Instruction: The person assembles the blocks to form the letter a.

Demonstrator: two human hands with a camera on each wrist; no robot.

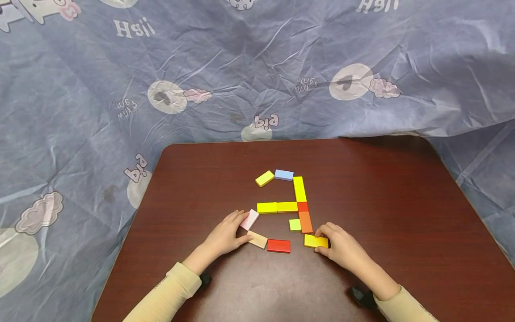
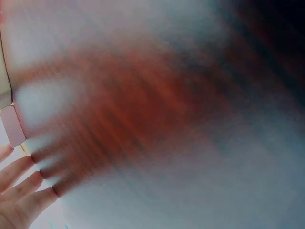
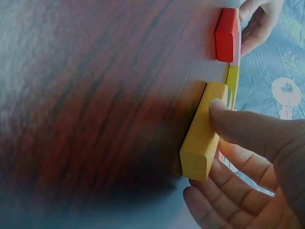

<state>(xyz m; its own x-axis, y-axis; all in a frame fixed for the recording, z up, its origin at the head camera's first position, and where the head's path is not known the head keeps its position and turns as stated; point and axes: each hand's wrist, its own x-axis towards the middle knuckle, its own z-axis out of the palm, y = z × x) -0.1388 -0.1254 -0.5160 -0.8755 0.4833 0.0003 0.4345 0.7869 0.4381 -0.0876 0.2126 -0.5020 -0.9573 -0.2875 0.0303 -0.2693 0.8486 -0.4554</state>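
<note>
Thumb and fingers of my right hand [image 1: 339,245] pinch a yellow block [image 1: 311,241] by its right end, low at the table; the right wrist view shows the thumb on its face. My left hand [image 1: 225,235] lies beside a pink block [image 1: 251,219], fingers at its far left side. Its thumb reaches the left end of a plain wooden block [image 1: 259,240]. Between the hands lies a red block [image 1: 279,246]. An orange block [image 1: 306,222] and a small green block [image 1: 295,225] sit just beyond the yellow one.
Farther back, two yellow blocks [image 1: 267,208] run end to end toward a small red block [image 1: 302,206]. Another yellow block [image 1: 299,189] leads back to a blue block [image 1: 284,175] and a slanted yellow block [image 1: 264,178]. A patterned cloth [image 1: 241,67] hangs behind the brown table [image 1: 386,201].
</note>
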